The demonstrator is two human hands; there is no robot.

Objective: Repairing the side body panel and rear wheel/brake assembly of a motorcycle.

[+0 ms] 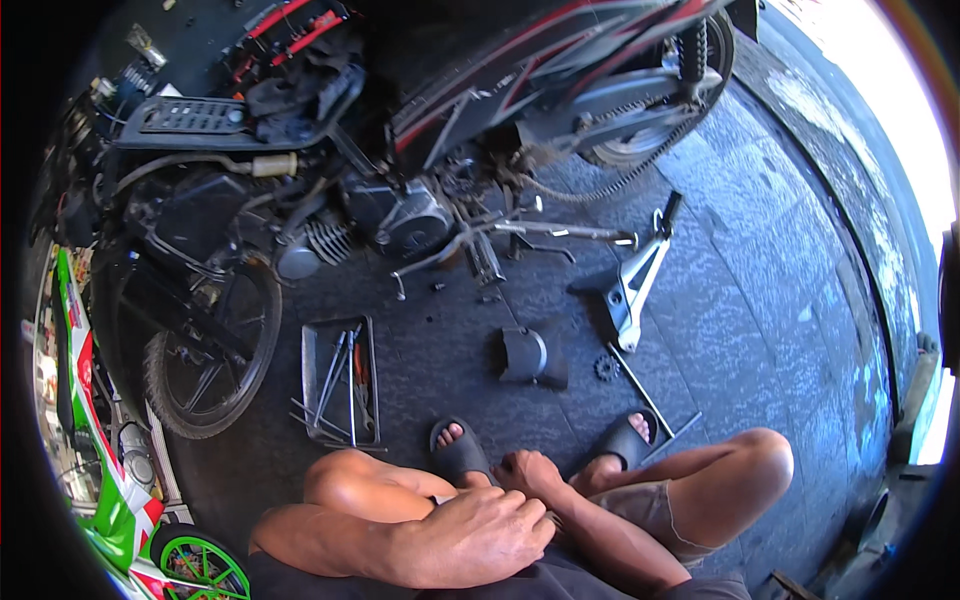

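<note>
My left hand [485, 535] is in front of my lap at the bottom, its fingers curled. A little farther out, between my knees, my right hand [530, 474] is also closed with bent fingers. What either hand holds, if anything, is hidden. Ahead of me stands a partly stripped motorcycle [410, 220], its drive chain [600, 195] hanging slack near the rear wheel [640, 150]. Neither hand touches the motorcycle. The floor parts nearest my hands are a dark curved cover [530, 356] and a small toothed sprocket [606, 367].
A metal tray [308, 385] with several long tools lies left of my feet. To the right are a silver bracket [640, 285] and a T-handle wrench [640, 385] near my sandal [630, 440]. A green, white and red motorcycle [110, 500] stands at the left edge.
</note>
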